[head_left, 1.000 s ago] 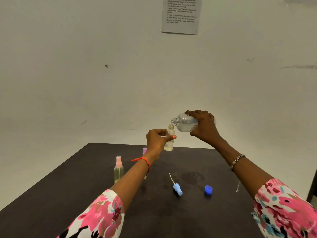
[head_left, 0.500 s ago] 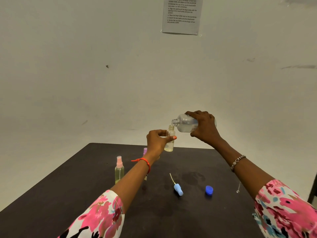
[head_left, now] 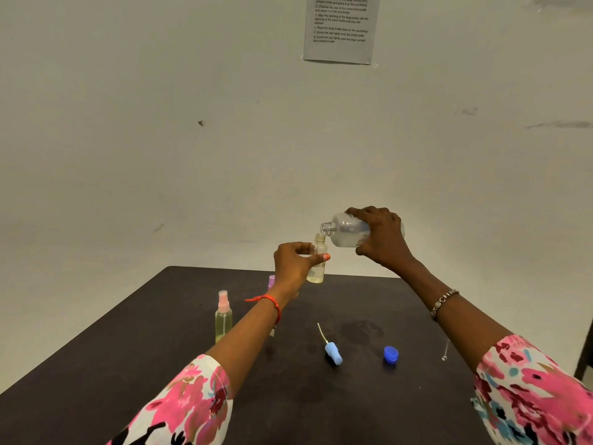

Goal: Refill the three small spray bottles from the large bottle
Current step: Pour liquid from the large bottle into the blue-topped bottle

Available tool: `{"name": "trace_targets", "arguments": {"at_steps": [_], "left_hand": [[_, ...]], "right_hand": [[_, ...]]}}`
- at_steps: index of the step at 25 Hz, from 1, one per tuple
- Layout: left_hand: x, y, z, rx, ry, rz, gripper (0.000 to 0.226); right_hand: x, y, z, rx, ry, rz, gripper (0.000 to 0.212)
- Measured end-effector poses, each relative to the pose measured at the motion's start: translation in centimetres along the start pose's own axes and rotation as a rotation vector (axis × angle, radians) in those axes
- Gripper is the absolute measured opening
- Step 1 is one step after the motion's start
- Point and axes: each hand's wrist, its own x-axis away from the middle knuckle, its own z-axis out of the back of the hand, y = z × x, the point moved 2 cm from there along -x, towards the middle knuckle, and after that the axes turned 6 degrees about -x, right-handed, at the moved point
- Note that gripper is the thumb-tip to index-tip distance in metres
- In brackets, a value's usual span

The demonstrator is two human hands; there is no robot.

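Essentially no change over last second: right hand (head_left: pixel 382 239) keeps large bottle (head_left: pixel 345 232) gripped, tipped near-horizontal, mouth just above neck of open small bottle (head_left: pixel 317 268), pinched upright by left hand (head_left: pixel 295 261) above bench (head_left: pixel 128 364). Fill level low. Judgement: pour ongoing; pump head (head_left: pixel 333 353) lies on bench.

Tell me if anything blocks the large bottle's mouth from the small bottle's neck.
Nothing visible does. The large bottle, tipped in the right hand, has its open mouth just above the uncapped neck of the small bottle, held in the left hand. The spray top and blue cap lie on the table, clear of both.
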Motion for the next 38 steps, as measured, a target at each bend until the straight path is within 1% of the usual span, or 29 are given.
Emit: {"name": "trace_targets", "arguments": {"at_steps": [38], "left_hand": [[0.77, 0.32, -0.09, 0.009, 0.003, -0.014, 0.044]], "right_hand": [[0.29, 0.03, -0.05, 0.015, -0.003, -0.012, 0.073]]}}
